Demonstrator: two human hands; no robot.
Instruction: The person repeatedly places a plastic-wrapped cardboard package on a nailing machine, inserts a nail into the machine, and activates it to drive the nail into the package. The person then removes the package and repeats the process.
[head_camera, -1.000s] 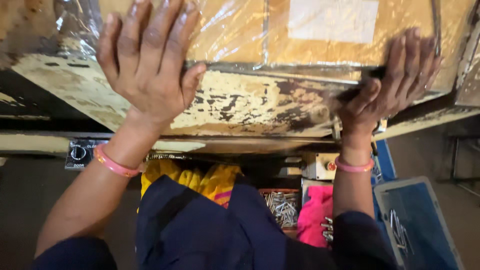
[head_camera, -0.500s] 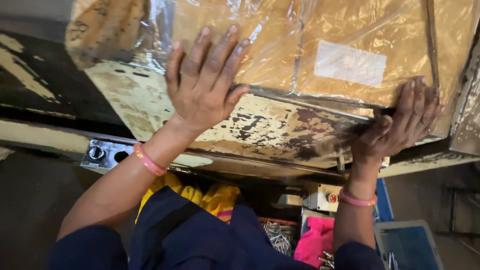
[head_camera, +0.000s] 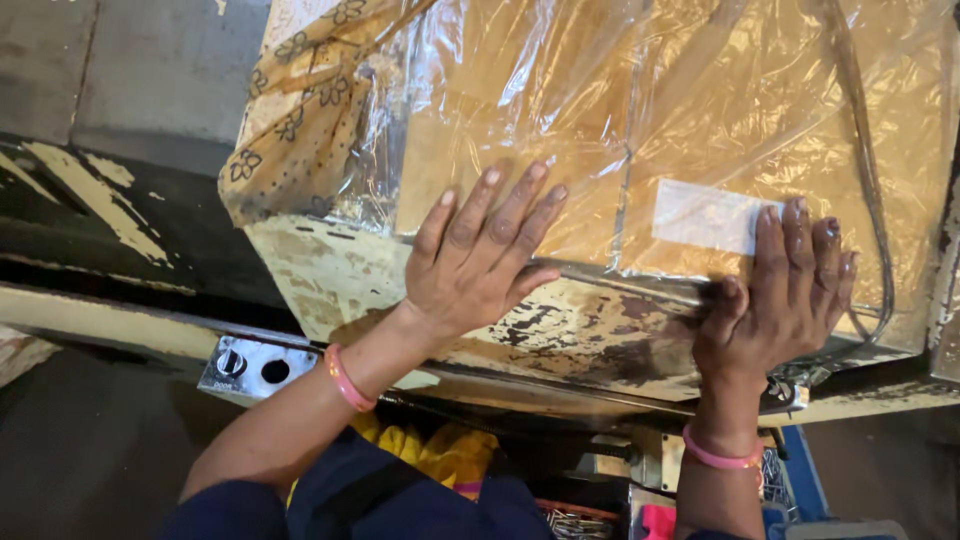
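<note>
Both hands have slid further onto the package since a moment ago, the left one travelling most, from the worn table edge up onto the wrapped top. That left hand lies flat with fingers spread wide, palm pressing on the clear plastic, gripping nothing. Over at the near right corner the right hand is pressed flat too, fingers together on top by a white label, thumb hooked down over the edge. Under them sits the package, a brown cardboard box sealed in crinkled film, resting on a table whose cream paint is badly chipped. A brown flowered cloth is bunched at the package's left end. Each wrist wears a pink band. Below the table edge shows a metal plate with a knob, and some yellow fabric.
</note>
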